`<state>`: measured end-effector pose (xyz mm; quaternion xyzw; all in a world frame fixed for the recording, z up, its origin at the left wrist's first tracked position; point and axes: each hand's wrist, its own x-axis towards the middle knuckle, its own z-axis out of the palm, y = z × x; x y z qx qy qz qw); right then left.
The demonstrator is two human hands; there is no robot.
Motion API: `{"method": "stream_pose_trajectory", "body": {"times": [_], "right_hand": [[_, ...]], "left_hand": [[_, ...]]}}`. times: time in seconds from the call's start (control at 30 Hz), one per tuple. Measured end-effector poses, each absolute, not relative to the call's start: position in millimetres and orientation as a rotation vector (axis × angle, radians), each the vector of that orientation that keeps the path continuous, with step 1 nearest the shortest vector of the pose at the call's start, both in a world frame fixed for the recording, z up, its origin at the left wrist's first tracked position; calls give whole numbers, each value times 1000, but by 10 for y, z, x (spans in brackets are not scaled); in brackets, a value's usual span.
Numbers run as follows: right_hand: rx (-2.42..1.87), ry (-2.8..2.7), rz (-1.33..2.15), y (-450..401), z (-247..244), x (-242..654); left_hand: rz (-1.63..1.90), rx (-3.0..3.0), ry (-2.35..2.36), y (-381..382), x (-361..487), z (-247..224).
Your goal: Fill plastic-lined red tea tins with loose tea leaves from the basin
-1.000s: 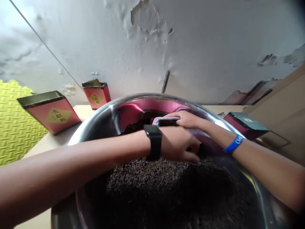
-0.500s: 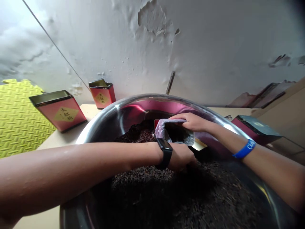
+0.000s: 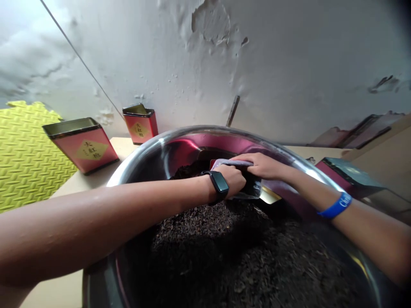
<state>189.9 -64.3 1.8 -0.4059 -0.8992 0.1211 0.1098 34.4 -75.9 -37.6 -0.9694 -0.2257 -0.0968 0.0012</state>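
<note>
A tea tin (image 3: 270,195) with a clear plastic bag lining its mouth lies tilted in a big steel basin (image 3: 210,129). My right hand (image 3: 265,166), with a blue wristband, is closed over the upper rim of this tin and the bag's edge. At the opening of the bag is my left hand (image 3: 233,179), wearing a black watch; its fingers are curled and their tips are hidden, so I cannot make out what they hold. Dark loose tea leaves (image 3: 205,226) fill the bottom of the basin beneath both hands.
Two open red tins, a larger-looking one (image 3: 91,150) and another (image 3: 140,128), stand on the table left of the basin. A closed dark-topped tin (image 3: 348,171) sits at the right. Yellow foam mat (image 3: 30,158) lies far left. Behind is a peeling wall (image 3: 160,64).
My left hand has risen from the tea leaves to the mouth of the lined tin. My right hand keeps its hold on the rim. The view has shifted slightly.
</note>
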Motion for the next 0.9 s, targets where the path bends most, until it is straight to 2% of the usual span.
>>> {"method": "stream_pose_trajectory", "body": {"times": [0.17,0.27,0.37,0.47,0.53,0.9], "right_hand": [[-1235,-2621,456,-652,6,1922],[-1241,-2606,478,-639,-15,1953],[-1208,-2610,427,-633,-23,1967],[-1199,-2616,409,-634,-17,1966],[-1213,-2613,418,-633,-9,1961],[-1260,-2626,486,-611,6,1933]], "left_hand": [[-365,-2900,-482,-939,355,-191],[-424,-3013,-262,-1123,404,-113],[-171,-3252,-60,-1282,431,-181],[234,-3385,-204,-1352,442,-290],[377,-3425,-233,-1351,455,-325],[329,-3434,-191,-1198,481,-270]]}}
